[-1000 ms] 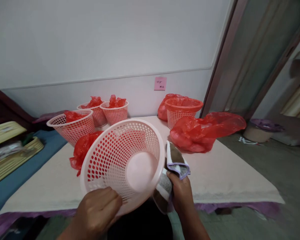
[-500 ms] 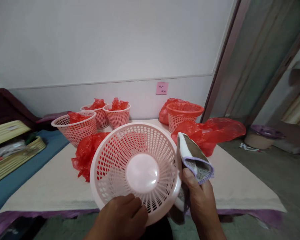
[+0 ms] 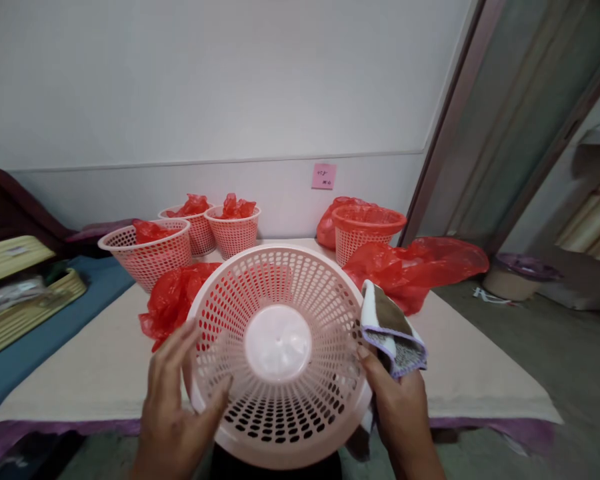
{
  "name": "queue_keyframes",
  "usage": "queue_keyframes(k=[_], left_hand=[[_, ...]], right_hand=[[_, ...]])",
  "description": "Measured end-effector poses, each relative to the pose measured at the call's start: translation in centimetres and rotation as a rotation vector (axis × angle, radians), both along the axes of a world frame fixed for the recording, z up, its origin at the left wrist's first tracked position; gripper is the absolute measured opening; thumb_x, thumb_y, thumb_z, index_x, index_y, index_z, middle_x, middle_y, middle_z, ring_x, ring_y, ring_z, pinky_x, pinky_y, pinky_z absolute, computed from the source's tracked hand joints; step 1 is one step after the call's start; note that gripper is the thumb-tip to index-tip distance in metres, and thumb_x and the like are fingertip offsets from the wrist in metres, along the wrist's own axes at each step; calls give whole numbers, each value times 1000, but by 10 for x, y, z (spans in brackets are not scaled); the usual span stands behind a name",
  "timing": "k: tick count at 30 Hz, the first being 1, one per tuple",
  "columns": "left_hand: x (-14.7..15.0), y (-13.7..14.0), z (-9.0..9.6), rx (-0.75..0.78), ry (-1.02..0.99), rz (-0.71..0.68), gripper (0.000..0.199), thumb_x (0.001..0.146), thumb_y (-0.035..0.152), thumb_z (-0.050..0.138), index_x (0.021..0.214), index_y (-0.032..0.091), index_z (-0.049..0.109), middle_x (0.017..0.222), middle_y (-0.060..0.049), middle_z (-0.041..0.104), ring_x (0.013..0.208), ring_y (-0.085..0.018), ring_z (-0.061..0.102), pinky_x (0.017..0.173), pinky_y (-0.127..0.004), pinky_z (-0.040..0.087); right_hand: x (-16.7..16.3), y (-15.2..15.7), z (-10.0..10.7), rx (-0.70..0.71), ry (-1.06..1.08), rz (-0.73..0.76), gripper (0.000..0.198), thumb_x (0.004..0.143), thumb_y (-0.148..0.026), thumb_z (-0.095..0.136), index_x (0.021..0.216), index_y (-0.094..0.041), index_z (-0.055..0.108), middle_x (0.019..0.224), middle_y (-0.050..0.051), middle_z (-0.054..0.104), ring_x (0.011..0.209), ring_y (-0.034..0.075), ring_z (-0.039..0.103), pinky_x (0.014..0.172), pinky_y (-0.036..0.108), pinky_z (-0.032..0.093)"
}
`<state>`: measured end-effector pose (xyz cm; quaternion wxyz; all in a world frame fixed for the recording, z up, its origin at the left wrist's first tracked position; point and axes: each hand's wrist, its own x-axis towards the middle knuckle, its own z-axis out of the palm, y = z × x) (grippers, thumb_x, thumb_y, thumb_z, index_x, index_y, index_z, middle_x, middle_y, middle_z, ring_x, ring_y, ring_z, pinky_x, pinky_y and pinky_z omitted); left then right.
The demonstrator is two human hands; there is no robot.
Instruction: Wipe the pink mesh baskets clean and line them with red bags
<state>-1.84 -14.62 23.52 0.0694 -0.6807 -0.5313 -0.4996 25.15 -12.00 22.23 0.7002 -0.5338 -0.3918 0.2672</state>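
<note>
A pale pink plastic mesh basket (image 3: 277, 343) is tilted so that its mouth faces me and its smooth round bottom shows. My right hand (image 3: 397, 400) grips its right rim and pinches a folded brown-and-white cloth with purple edging (image 3: 395, 327) against it. Part of that cloth hangs down behind the rim. At the left rim is my left hand (image 3: 180, 400), somewhat blurred, its fingers spread outside and its thumb over the inside. Whether it touches the rim I cannot tell.
Several pink baskets with red bags stand behind left, one of them here (image 3: 150, 257). A red-lined basket (image 3: 367, 230) stands behind right, beside a loose red bag (image 3: 415, 267). Another crumpled red bag (image 3: 173, 300) lies left on the white-covered table (image 3: 480, 380). A pink note (image 3: 324, 177) is on the wall.
My left hand has moved from the basket's lower front rim to its left side and spread its fingers. The basket has turned slightly; the cloth remains in my right hand.
</note>
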Motion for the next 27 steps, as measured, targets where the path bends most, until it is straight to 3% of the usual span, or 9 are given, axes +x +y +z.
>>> queue_keyframes(k=[2, 6, 11, 16, 22, 27], left_hand=[[-7, 5, -3, -201, -302, 28, 71, 77, 37, 68, 140, 28, 36, 145, -9, 41, 133, -30, 41, 111, -48, 32], [-5, 11, 0, -408, -696, -42, 63, 79, 43, 64, 136, 26, 42, 133, -6, 55, 121, -26, 53, 103, -39, 41], [-4, 15, 1, -475, -871, -84, 54, 74, 39, 66, 123, 23, 53, 111, -3, 67, 96, -23, 63, 80, -33, 50], [-15, 21, 1, -525, -980, -55, 50, 65, 30, 66, 113, 21, 57, 88, 0, 71, 70, -20, 66, 60, -28, 51], [-28, 21, 4, -615, -1165, -40, 55, 58, 16, 66, 112, 22, 56, 74, 2, 70, 61, -20, 67, 54, -28, 52], [-31, 21, 1, -633, -1190, -44, 53, 60, 13, 66, 113, 21, 57, 76, -1, 72, 63, -21, 69, 54, -28, 53]], right_hand=[[-5, -2, 0, 28, 32, 13, 66, 69, -40, 72, 129, -19, 56, 129, 11, 61, 120, 30, 54, 109, 48, 33], [-17, -4, 2, -1, 106, -8, 65, 69, -41, 72, 128, -17, 57, 123, 12, 65, 117, 31, 57, 107, 50, 35], [-24, -4, 9, 16, 99, -5, 67, 70, -43, 72, 130, -19, 56, 129, 10, 62, 121, 30, 54, 110, 48, 32], [-24, -8, 8, -16, 127, -9, 55, 75, -47, 64, 125, -23, 61, 132, 5, 61, 130, 29, 46, 114, 45, 27], [-34, -12, -7, -41, 171, 11, 44, 70, -38, 70, 111, -22, 70, 111, 6, 72, 122, 29, 54, 107, 43, 38], [-35, 5, -38, -150, 64, 93, 31, 67, -37, 70, 92, -19, 75, 94, 7, 75, 101, 30, 65, 91, 39, 49]])
